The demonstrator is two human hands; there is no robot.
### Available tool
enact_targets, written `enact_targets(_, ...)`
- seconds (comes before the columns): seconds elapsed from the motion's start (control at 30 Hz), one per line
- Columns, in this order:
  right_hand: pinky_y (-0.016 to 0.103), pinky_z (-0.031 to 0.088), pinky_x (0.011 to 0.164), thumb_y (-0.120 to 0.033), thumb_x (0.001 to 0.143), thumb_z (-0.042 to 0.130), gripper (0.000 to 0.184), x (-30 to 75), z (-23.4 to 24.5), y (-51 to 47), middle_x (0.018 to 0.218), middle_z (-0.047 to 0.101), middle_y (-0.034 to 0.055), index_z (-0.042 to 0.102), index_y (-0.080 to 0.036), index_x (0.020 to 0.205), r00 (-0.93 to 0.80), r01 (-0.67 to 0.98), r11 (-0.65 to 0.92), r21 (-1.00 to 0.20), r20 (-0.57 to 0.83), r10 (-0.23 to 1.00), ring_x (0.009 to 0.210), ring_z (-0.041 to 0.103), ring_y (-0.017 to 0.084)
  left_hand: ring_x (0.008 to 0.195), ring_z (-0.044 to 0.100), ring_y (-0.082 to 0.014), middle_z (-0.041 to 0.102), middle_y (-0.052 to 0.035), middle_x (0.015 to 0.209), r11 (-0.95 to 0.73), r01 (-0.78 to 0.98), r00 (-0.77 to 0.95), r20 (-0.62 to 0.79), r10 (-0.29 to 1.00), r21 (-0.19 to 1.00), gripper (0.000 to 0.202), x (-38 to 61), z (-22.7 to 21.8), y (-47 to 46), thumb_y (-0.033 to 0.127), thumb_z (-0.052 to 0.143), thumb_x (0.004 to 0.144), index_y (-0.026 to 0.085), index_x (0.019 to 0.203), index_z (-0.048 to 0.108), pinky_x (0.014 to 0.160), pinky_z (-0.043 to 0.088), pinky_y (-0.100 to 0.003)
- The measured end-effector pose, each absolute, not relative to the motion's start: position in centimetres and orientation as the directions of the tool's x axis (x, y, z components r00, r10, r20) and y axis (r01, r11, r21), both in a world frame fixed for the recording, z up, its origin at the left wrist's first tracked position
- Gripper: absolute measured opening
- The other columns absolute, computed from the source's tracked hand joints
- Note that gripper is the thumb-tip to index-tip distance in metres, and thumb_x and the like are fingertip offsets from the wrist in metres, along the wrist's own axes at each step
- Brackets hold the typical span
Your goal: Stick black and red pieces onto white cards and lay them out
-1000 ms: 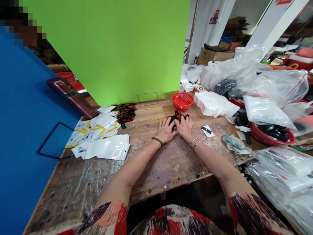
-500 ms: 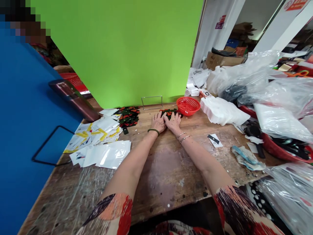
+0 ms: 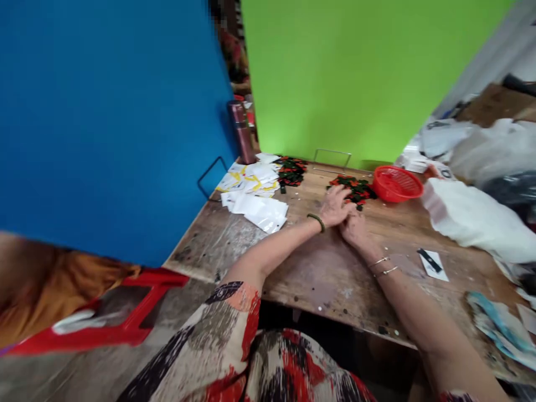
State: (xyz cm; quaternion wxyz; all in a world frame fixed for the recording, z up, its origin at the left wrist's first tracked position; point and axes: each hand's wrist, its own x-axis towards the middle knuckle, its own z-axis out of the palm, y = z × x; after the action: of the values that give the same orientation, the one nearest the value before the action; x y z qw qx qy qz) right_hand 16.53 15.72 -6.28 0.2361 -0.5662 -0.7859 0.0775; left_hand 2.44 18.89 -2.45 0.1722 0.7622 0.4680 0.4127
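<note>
A blue panel (image 3: 113, 123) is standing to the left of both hands, and a green panel (image 3: 347, 78) is rising beyond them. The wooden table (image 3: 301, 273) is spreading beneath and around them. A white stack (image 3: 473, 215) is lying well to their right, and white packets (image 3: 264, 212) are lying to their left, near the blue panel. A red basket (image 3: 397, 192) is sitting just beyond them and to the right. The heap of black and red pieces (image 3: 357, 188) is lying right at the fingertips, on their far side, close to the basket; a second heap (image 3: 292, 171) is lying farther left, beyond the packets. The left hand (image 3: 334, 206) is resting at the heap's near edge, its fingers loosely curved; whether it is gripping a piece, I cannot tell. The right hand (image 3: 354, 225) is lying against it, fingers bent and partly hidden, so its hold cannot be told either. A white card (image 3: 438, 268) is lying to their right, with a black strip (image 3: 429, 259) resting across it.
</note>
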Motion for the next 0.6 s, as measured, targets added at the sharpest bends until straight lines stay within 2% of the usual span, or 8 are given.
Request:
enact_targets(0.1,0.061,0.039,0.106,-0.035,0.094,0.04,0.045,16.6,-5.8,16.7,0.141,0.058,0.0236,0.064,-0.013,0.124,-0.272,0.881,0.352,-0.316,0.269,0.924,0.134,0.049,0.036,0.138,0.053,-0.0247,0.061,-0.0136,0.143,-0.689,0.449,0.426,0.542,0.724,0.568,0.034,-0.8,-1.8,14.1,0.026,0.062,0.091,0.019,0.122,0.071,0.119,0.043,-0.043)
enact_targets(0.17,0.061,0.04,0.106,-0.039,0.094,0.041,0.046,16.2,-5.2,16.9,0.144,0.056,0.0265,0.064,-0.011,0.123,-0.25,0.899,0.325,-0.293,0.266,0.931,0.134,0.049,0.038,0.131,0.059,-0.0224,0.066,-0.0124,0.136,-0.708,0.473,0.482,0.518,0.706,0.525,0.031,-4.8,-1.1,11.4,0.024,0.057,0.093,0.019,0.12,0.072,0.116,0.045,-0.04)
enact_targets(0.23,0.06,0.041,0.108,-0.038,0.094,0.045,0.048,15.1,-4.6,16.1,0.144,0.054,0.0294,0.065,-0.007,0.124,-0.267,0.895,0.344,-0.285,0.275,0.924,0.134,0.051,0.038,0.128,0.061,-0.0234,0.07,-0.0125,0.131,-0.633,0.59,0.434,0.464,0.772,0.5,0.032,-9.9,-0.6,9.5,0.023,0.057,0.092,0.018,0.12,0.072,0.116,0.045,-0.043)
enact_targets(0.3,0.058,0.041,0.112,-0.036,0.093,0.047,0.048,12.9,-4.1,14.5,0.143,0.057,0.0276,0.065,-0.007,0.127,-0.343,0.843,0.432,-0.322,0.296,0.891,0.135,0.052,0.036,0.138,0.054,-0.0272,0.064,-0.0114,0.142,-0.523,0.719,0.38,0.372,0.847,0.457,0.044,-14.9,-0.4,8.5,0.02,0.064,0.085,0.019,0.129,0.069,0.122,0.036,-0.049)
enact_targets(0.37,0.055,0.04,0.116,-0.036,0.094,0.049,0.048,9.8,-3.8,12.6,0.141,0.06,0.0231,0.065,-0.011,0.131,-0.435,0.747,0.536,-0.392,0.322,0.841,0.136,0.053,0.033,0.147,0.042,-0.0334,0.055,-0.01,0.153,-0.384,0.826,0.293,0.268,0.918,0.412,0.062,-18.8,-0.4,8.0,0.022,0.072,0.077,0.022,0.139,0.063,0.125,0.027,-0.058)
enact_targets(0.4,0.055,0.04,0.117,-0.037,0.094,0.05,0.048,8.0,-3.7,11.8,0.142,0.06,0.0214,0.064,-0.013,0.133,-0.473,0.698,0.578,-0.423,0.335,0.815,0.136,0.053,0.032,0.148,0.041,-0.0346,0.053,-0.0095,0.154,-0.329,0.859,0.256,0.228,0.939,0.392,0.065,-20.1,-0.5,7.8,0.024,0.075,0.076,0.024,0.14,0.062,0.124,0.026,-0.06)
enact_targets(0.5,0.054,0.039,0.118,-0.038,0.095,0.052,0.052,3.2,-3.8,9.9,0.149,0.054,0.0216,0.06,-0.013,0.14,-0.594,0.568,0.671,-0.476,0.327,0.735,0.14,0.05,0.032,0.14,0.049,-0.0326,0.06,-0.0103,0.146,-0.267,0.897,0.205,0.204,0.957,0.353,0.058,-21.8,-0.9,7.4,0.033,0.077,0.078,0.024,0.134,0.067,0.121,0.033,-0.054)
enact_targets(0.6,0.057,0.039,0.117,-0.039,0.096,0.055,0.051,0.3,-4.5,9.2,0.15,0.052,0.0232,0.06,-0.014,0.14,-0.629,0.522,0.691,-0.5,0.321,0.708,0.141,0.049,0.035,0.128,0.056,-0.0299,0.067,-0.0103,0.133,-0.257,0.902,0.155,0.296,0.943,0.348,0.044,-21.8,-1.0,7.9,0.045,0.071,0.085,0.022,0.122,0.073,0.115,0.039,-0.049)
